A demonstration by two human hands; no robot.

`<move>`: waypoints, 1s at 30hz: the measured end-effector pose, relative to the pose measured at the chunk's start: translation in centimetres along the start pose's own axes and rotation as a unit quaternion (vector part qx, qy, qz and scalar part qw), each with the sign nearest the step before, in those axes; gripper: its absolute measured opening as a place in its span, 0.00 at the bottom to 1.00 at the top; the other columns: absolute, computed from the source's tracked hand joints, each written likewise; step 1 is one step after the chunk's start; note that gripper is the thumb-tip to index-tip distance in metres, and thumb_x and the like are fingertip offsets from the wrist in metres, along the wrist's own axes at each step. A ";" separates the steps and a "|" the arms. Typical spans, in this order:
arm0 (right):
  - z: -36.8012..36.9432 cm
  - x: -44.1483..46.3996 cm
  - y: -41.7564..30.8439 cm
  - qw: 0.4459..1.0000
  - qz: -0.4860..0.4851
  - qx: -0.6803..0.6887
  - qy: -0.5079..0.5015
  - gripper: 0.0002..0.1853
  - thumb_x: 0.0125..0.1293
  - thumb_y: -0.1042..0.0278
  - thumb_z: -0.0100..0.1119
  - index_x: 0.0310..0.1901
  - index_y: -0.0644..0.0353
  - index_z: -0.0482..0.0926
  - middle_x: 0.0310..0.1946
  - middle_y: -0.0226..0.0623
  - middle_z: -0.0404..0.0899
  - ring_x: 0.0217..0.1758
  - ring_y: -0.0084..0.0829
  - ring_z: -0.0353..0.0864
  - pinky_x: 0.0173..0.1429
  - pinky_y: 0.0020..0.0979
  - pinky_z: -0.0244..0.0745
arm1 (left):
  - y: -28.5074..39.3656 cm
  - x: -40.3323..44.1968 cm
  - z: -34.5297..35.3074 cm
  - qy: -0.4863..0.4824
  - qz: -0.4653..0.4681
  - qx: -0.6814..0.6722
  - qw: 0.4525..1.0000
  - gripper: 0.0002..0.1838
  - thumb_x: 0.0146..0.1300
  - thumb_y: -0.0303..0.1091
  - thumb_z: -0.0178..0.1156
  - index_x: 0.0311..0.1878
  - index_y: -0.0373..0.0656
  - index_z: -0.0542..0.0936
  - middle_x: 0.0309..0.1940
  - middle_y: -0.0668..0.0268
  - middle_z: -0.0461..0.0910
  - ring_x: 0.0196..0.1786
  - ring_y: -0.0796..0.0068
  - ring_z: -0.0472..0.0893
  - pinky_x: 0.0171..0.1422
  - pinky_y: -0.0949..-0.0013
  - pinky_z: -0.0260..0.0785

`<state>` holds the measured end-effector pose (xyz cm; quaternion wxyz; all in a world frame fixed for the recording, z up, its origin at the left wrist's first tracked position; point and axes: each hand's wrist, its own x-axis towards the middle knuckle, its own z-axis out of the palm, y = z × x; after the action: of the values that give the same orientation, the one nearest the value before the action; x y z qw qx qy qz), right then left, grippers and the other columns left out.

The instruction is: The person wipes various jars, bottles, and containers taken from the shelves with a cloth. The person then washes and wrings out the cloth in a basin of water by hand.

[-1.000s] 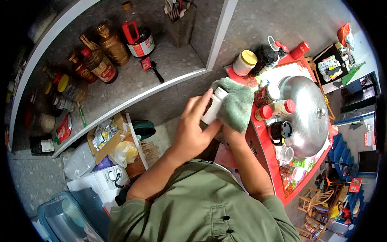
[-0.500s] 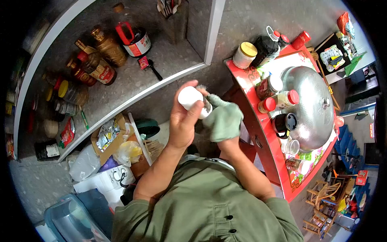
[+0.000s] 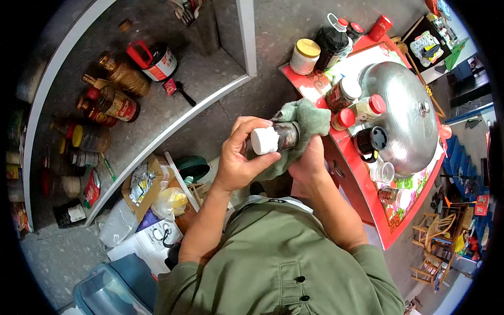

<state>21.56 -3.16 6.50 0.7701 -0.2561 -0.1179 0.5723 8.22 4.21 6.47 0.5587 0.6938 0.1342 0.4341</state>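
Observation:
My left hand (image 3: pixel 237 157) grips a small jar by its white lid (image 3: pixel 264 140), thumb below and fingers above. The jar's dark glass body (image 3: pixel 286 135) lies sideways, pointing right. Around its far end my right hand (image 3: pixel 310 159) holds a grey-green cloth (image 3: pixel 311 117), which touches the glass and hides part of it. The cloth also hangs behind and below the jar. Both hands are in front of my chest, between the shelf and the red table.
The red table (image 3: pixel 367 199) at right bears a large metal lid (image 3: pixel 401 121), several jars and a black mug (image 3: pixel 370 139). At left, a grey shelf (image 3: pixel 173 113) holds bottles. Beneath it are a cardboard box (image 3: pixel 140 197) and a blue-grey plastic bin (image 3: pixel 113 289).
The jar has turned from lid toward the camera to lying sideways. The cloth has moved up and wraps round its glass body. The view has shifted, with the shelf further left.

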 end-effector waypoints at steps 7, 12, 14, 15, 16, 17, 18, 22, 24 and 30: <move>-2.0 -0.5 -0.1 0.985 -0.134 -0.108 0.006 0.17 0.67 0.60 0.59 0.53 0.59 0.74 0.48 0.32 0.77 0.50 0.26 0.77 0.56 0.32 0.72 | 1.4 -0.8 0.2 -0.073 -0.157 -0.122 0.977 0.30 0.58 0.22 0.64 0.64 0.45 0.67 0.52 0.69 0.72 0.50 0.81 0.73 0.56 0.73 0.67; -3.1 -1.0 0.7 0.952 -0.211 -0.219 0.021 0.18 0.67 0.59 0.59 0.53 0.61 0.74 0.50 0.33 0.75 0.52 0.25 0.74 0.57 0.31 0.69 | 2.5 -0.6 0.3 -0.051 -0.249 -0.196 0.947 0.27 0.67 0.40 0.60 0.65 0.44 0.64 0.40 0.72 0.72 0.39 0.86 0.71 0.43 0.81 0.65; -3.0 -1.0 0.7 0.949 -0.213 -0.230 0.018 0.18 0.69 0.59 0.57 0.54 0.60 0.73 0.50 0.33 0.75 0.52 0.25 0.74 0.57 0.31 0.70 | 2.6 -0.3 0.7 -0.019 -0.209 -0.164 0.964 0.27 0.66 0.39 0.61 0.63 0.43 0.64 0.37 0.74 0.70 0.35 0.88 0.68 0.38 0.82 0.62; -2.4 -1.3 0.3 0.967 -0.167 -0.191 0.025 0.18 0.70 0.58 0.55 0.55 0.60 0.72 0.51 0.33 0.75 0.52 0.25 0.74 0.57 0.31 0.70 | 2.8 0.0 0.8 -0.014 -0.198 -0.163 0.966 0.28 0.63 0.34 0.64 0.62 0.42 0.63 0.40 0.72 0.72 0.39 0.85 0.71 0.43 0.79 0.66; -1.7 -1.6 -0.1 0.981 -0.120 -0.151 0.032 0.19 0.71 0.57 0.53 0.56 0.59 0.71 0.51 0.33 0.74 0.52 0.25 0.74 0.57 0.31 0.70 | 2.8 0.2 0.8 -0.012 -0.198 -0.162 0.967 0.28 0.63 0.34 0.64 0.62 0.42 0.63 0.40 0.72 0.72 0.39 0.85 0.71 0.43 0.79 0.66; -1.2 -1.7 -0.7 0.984 -0.103 -0.145 -0.002 0.21 0.73 0.52 0.49 0.59 0.58 0.69 0.52 0.32 0.73 0.53 0.25 0.73 0.60 0.32 0.69 | 2.7 0.4 0.9 -0.011 -0.164 -0.154 0.974 0.29 0.60 0.30 0.65 0.62 0.42 0.63 0.41 0.71 0.72 0.42 0.83 0.72 0.47 0.77 0.67; -1.3 -1.8 -0.7 0.984 -0.102 -0.145 -0.002 0.21 0.73 0.52 0.49 0.59 0.58 0.69 0.52 0.32 0.73 0.53 0.25 0.73 0.60 0.32 0.69 | 2.7 0.5 1.0 -0.012 -0.131 -0.146 0.981 0.31 0.58 0.26 0.67 0.62 0.43 0.63 0.42 0.70 0.73 0.44 0.82 0.73 0.50 0.75 0.68; -5.8 -2.7 1.8 0.954 -0.042 -0.295 0.036 0.30 0.74 0.43 0.39 0.65 0.60 0.63 0.59 0.34 0.68 0.62 0.27 0.66 0.66 0.33 0.62 | 2.5 0.0 1.1 -0.062 -0.147 -0.091 0.983 0.28 0.53 0.22 0.69 0.58 0.41 0.69 0.46 0.69 0.74 0.50 0.81 0.74 0.57 0.73 0.66; -7.3 -2.9 2.4 0.950 -0.079 -0.301 0.012 0.31 0.75 0.43 0.37 0.66 0.61 0.62 0.61 0.35 0.66 0.64 0.29 0.64 0.67 0.33 0.60 | 2.3 -0.1 1.9 -0.062 -0.144 -0.087 0.984 0.27 0.53 0.24 0.69 0.56 0.40 0.71 0.46 0.69 0.75 0.49 0.80 0.74 0.56 0.74 0.66; -8.8 -3.3 1.6 0.973 -0.013 -0.144 0.180 0.21 0.76 0.59 0.40 0.62 0.63 0.65 0.56 0.37 0.71 0.58 0.28 0.70 0.62 0.31 0.66 | -0.2 -0.9 6.1 -0.104 0.014 0.274 0.956 0.27 0.51 0.25 0.69 0.55 0.38 0.73 0.49 0.58 0.77 0.49 0.63 0.78 0.56 0.65 0.68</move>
<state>23.40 -8.17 -1.43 0.7413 -0.4616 -0.0617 0.4833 12.34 -0.31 5.88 0.3518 0.8634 0.1795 0.3140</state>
